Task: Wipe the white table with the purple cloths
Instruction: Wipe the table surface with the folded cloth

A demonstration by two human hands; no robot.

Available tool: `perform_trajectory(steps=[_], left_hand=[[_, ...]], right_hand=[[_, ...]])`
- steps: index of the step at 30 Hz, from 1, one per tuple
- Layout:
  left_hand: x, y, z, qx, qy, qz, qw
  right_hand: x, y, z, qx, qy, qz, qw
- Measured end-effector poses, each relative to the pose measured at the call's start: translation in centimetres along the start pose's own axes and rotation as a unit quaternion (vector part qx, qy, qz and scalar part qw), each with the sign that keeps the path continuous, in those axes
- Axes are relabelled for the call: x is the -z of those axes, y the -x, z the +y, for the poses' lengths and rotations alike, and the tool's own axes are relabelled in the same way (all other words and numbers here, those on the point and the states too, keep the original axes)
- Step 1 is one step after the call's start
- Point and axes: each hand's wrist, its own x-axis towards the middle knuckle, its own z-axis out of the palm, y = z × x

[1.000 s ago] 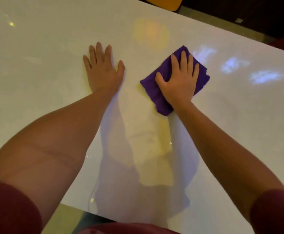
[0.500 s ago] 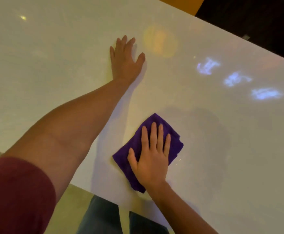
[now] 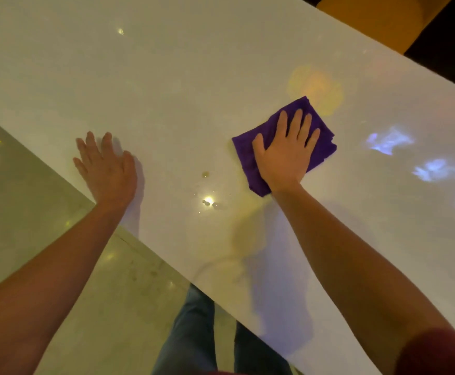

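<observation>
On the white table [image 3: 167, 77], right hand [image 3: 284, 155] flat on purple cloth [image 3: 321, 147], left hand [image 3: 107, 169] flat, empty.

I have one view only, a wide-angle camera worn on the head, looking forward and steeply down from close above the glossy white tabletop [image 3: 167, 77]. The tabletop's near edge runs diagonally from upper left to lower right, so the view sits skewed to it. Both bare forearms reach in from the bottom corners. Pale polished floor [image 3: 31, 212] fills the lower left, and blue jeans legs [image 3: 191, 334] show straight below the lens.
</observation>
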Motion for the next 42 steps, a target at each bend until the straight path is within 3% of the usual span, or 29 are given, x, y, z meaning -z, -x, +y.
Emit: perform_trajectory(steps=[4,11,14,22,27,32,37,42], left_hand=[[-0.8,-0.7,-2.2,0.034,0.003,-0.015,0.999],[-1.0,-3.8,-4.3,0.015,0.004,0.002,1.000],[-1.8,-3.9,-4.4,0.020,0.010,0.016,1.000],[-2.4,-4.0,-4.8,0.015,-0.011,0.032,0.999],[-1.7,-4.1,-4.5,0.043,0.010,0.024,0.999],[-1.5,-4.1,-4.2,0.062,-0.013,0.009,0.998],[-1.3,-4.1,-4.0,0.060,-0.013,-0.006,0.998],[-0.7,-4.1,-3.9,0.057,-0.008,-0.016,0.998]], right_hand=[[-0.3,6.8,0.1,0.008,0.006,0.007,1.000],[-2.5,20.6,-1.2,-0.038,0.014,-0.022,0.999],[-3.0,19.7,-4.2,-0.067,0.000,-0.002,0.998],[-3.1,4.4,-14.3,0.030,-0.031,0.034,0.998],[-3.0,-4.4,-17.9,0.040,-0.020,-0.002,0.999],[-2.5,2.6,-14.4,0.113,-0.026,-0.001,0.993],[-3.3,16.7,-9.9,0.099,-0.020,-0.050,0.994],[-4.0,12.9,-14.8,0.104,-0.007,-0.047,0.993]])
